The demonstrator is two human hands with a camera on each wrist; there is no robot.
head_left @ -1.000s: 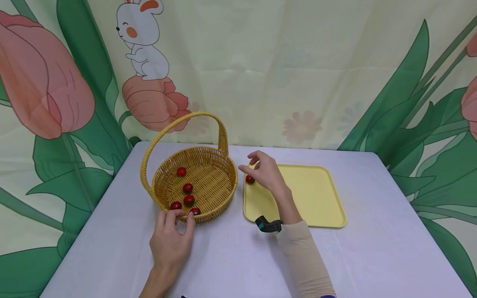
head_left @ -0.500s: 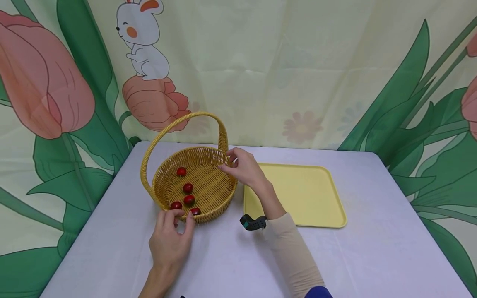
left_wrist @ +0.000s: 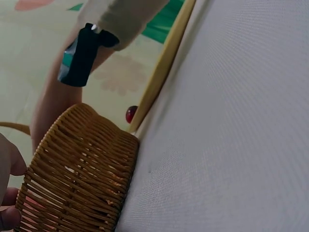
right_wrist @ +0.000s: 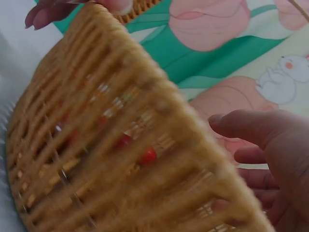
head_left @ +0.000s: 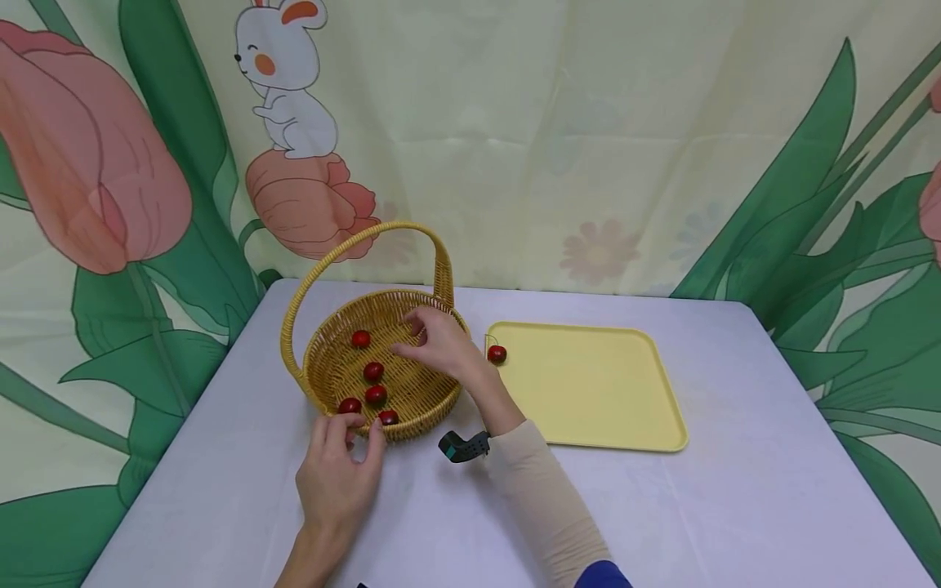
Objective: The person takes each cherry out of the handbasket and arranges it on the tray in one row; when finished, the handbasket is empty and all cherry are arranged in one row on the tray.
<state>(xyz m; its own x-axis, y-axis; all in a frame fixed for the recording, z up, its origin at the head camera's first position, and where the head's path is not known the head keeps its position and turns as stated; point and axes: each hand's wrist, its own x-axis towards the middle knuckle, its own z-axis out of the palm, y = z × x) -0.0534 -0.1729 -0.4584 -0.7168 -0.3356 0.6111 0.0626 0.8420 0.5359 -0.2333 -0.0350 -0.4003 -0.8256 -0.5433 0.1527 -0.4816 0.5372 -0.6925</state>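
Observation:
A round wicker basket [head_left: 419, 416] with a tall arched handle [head_left: 334, 253] stands at the left of the table. Several dark red cherries [head_left: 373, 372] lie inside it, mostly toward its left and front. My left hand [head_left: 338, 465] pinches the near rim between thumb and fingers; the left wrist view shows its fingertips [left_wrist: 9, 217] at the weave. Over the basket's right half hovers my right hand [head_left: 441, 347], thumb and fingers curved apart with nothing visible between them. In the right wrist view its thumb [right_wrist: 241, 126] shows beyond the rim.
Right of the basket lies a yellow rectangular tray [head_left: 588, 384]. One cherry [head_left: 497, 354] with a thin stem sits at its left edge, beside my right forearm. A printed curtain [head_left: 515, 163] hangs behind the white-covered table [head_left: 720, 506].
My right hand has moved left from above the tray's left edge, across the rim, to over the basket. The cherry on the tray shows again after being hidden. My left hand stays put.

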